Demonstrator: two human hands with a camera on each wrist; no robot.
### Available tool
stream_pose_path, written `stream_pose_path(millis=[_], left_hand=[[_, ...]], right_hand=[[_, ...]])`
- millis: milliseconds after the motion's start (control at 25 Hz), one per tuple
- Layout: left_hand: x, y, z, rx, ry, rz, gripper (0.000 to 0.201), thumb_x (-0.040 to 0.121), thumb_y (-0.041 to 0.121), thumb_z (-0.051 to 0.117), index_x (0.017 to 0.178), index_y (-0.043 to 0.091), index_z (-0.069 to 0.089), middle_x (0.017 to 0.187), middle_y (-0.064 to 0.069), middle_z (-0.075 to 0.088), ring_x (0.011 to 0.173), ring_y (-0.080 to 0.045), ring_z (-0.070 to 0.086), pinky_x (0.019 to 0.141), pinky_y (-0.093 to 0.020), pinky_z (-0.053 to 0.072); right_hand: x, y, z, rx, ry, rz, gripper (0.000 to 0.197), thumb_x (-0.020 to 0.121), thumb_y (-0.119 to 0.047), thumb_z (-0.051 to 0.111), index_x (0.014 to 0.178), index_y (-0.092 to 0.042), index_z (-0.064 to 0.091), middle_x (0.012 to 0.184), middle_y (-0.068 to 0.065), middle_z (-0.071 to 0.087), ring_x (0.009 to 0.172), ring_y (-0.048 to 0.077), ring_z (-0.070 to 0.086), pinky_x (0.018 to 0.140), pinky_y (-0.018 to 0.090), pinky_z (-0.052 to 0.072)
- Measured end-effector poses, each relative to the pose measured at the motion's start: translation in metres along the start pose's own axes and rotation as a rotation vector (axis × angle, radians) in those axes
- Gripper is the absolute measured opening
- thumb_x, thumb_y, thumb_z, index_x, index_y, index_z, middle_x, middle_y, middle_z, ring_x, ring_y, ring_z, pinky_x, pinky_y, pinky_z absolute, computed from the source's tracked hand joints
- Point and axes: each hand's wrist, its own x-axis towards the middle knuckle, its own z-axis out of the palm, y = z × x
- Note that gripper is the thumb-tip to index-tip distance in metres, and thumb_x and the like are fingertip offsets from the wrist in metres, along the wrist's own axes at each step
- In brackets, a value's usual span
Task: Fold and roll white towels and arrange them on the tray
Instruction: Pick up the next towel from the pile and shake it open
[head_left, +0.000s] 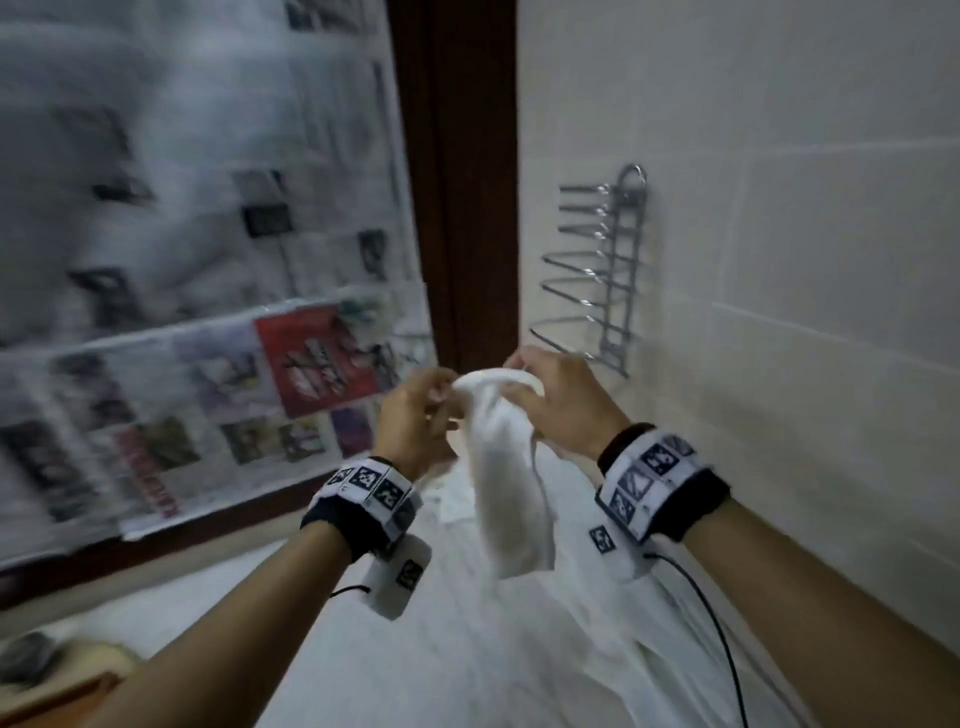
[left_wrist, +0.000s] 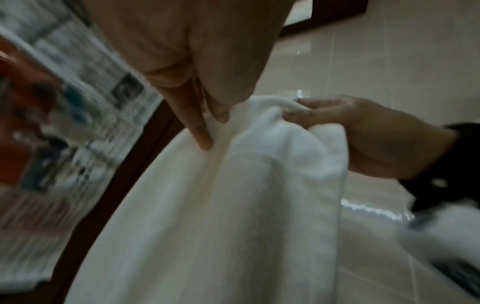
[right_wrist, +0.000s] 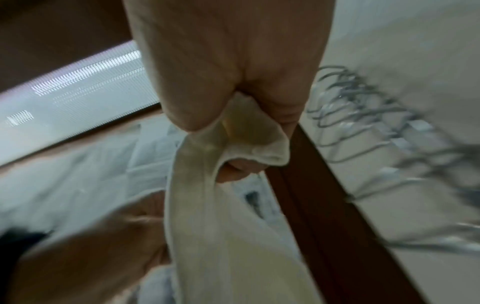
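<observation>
Just below and in front of the wire rack (head_left: 597, 270) on the tiled wall (head_left: 779, 208), a white towel (head_left: 506, 467) hangs in the air, bunched at its top edge and draping downward in loose folds. The right hand (head_left: 558, 400), nearest the rack, has its fingers curled around the towel's upper edge; the right wrist view shows the cloth pinched between thumb and fingers (right_wrist: 285, 111). The left hand (head_left: 415, 415), on the side away from the rack, grips the same top edge, and the left wrist view shows its fingertips (left_wrist: 205, 142) pressed into the cloth while the right hand holds the adjoining fold. The two hands are close together, with only the bunched edge between them. Below the rack, under the hanging towel, more white cloth (head_left: 493, 649) lies rumpled on a pale surface. Each wrist carries a dark band with printed markers (head_left: 649, 478), and a thin black cable (head_left: 717, 639) trails from the right one. Left of the rack stands a dark wooden frame (head_left: 457, 182), and beyond it sheets of newspaper (head_left: 197, 260) cover a panel.
</observation>
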Motion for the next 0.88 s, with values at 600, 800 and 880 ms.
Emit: stream_pose_path(millis=[600,800,880], left_hand=[[0.006,0.106,-0.299,0.603,0.366,0.160,0.014,0.083,0.010,0.070,0.070,0.011,0.074,0.054,0.001,0.059,0.047,-0.007,0.052,0.051,-0.017,0.042],[0.009,0.124,-0.355,0.902,0.287,0.193,0.009,0.086,0.011,0.070,0.082,0.010,0.078,0.070,-0.009,0.069,0.065,-0.022,0.059,0.068,-0.026,0.044],[0.008,0.119,-0.372,1.014,0.248,0.168,0.010,0.085,0.007,0.068,0.079,0.010,0.076,0.071,-0.009,0.067,0.066,-0.023,0.059,0.067,-0.029,0.047]], right_hand=[[0.145,-0.244,-0.025,0.193,-0.255,-0.118,0.021,0.074,-0.015,0.082,0.093,-0.008,0.077,0.089,0.009,0.074,0.085,0.019,0.069,0.080,0.030,0.055],[0.153,-0.262,-0.026,0.055,0.023,-0.151,0.014,0.084,-0.025,0.075,0.087,-0.013,0.079,0.077,-0.001,0.071,0.069,0.007,0.061,0.052,0.012,0.042],[0.159,-0.263,-0.030,0.054,0.038,-0.134,0.014,0.084,-0.024,0.075,0.092,-0.012,0.078,0.084,0.001,0.072,0.077,0.012,0.064,0.054,0.014,0.043]])
